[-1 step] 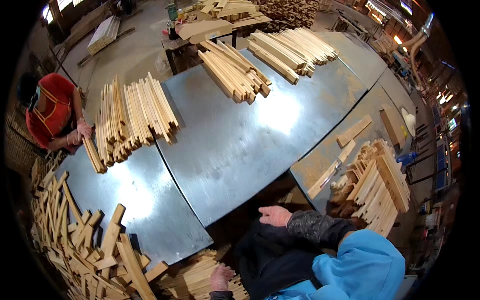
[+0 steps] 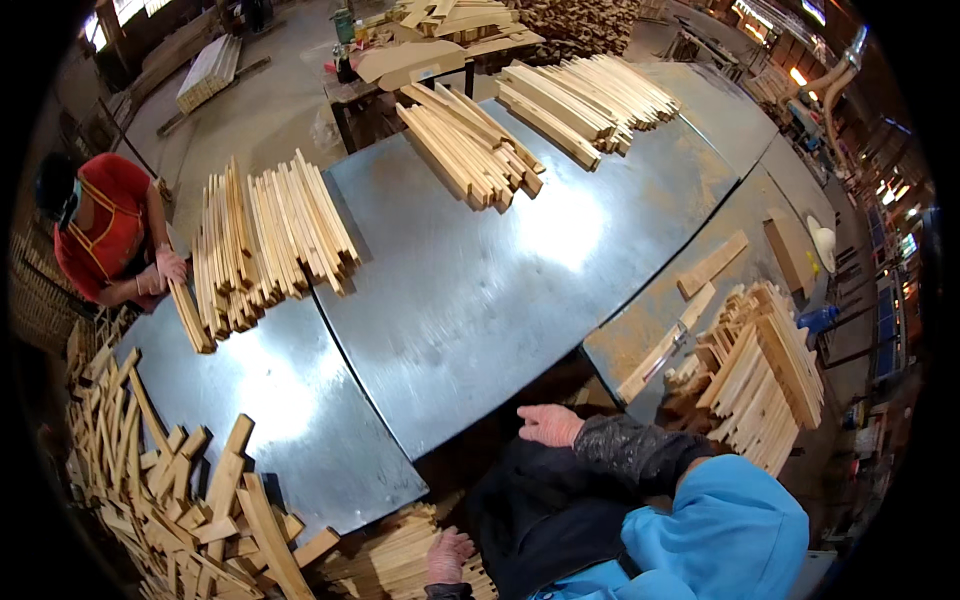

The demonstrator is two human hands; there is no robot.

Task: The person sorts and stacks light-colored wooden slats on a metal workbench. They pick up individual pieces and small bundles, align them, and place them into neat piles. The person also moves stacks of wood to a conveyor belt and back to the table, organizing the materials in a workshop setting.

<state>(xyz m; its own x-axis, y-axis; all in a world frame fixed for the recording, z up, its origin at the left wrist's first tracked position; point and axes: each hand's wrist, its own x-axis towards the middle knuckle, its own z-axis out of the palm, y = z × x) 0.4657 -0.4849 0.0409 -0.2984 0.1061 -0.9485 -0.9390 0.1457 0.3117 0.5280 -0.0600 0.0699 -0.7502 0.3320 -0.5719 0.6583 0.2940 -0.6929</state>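
My right hand (image 2: 552,425), in a pinkish glove, hovers beyond my dark apron (image 2: 535,500), beside the table's near edge. Its fingers are loosely bent, and nothing shows in them. Lower down, my left hand (image 2: 449,555), gloved alike, rests at a stack of pale wooden sticks (image 2: 385,556) below the table edge. Its fingers look apart, with no stick lifted in them. To the left, a heap of loose wooden pieces (image 2: 225,480) lies over the metal tabletop (image 2: 440,290). On my right stands a bundle of pale wooden slats (image 2: 765,400).
Rows of sticks lie along the table's far side: a left batch (image 2: 270,240), a middle batch (image 2: 470,145) and a right batch (image 2: 585,105). A person in red (image 2: 105,220) handles a stick at the far left. Short boards (image 2: 712,264) lie at the right.
The whole view has shifted very slightly. Both my hands keep nearly the same place and pose.
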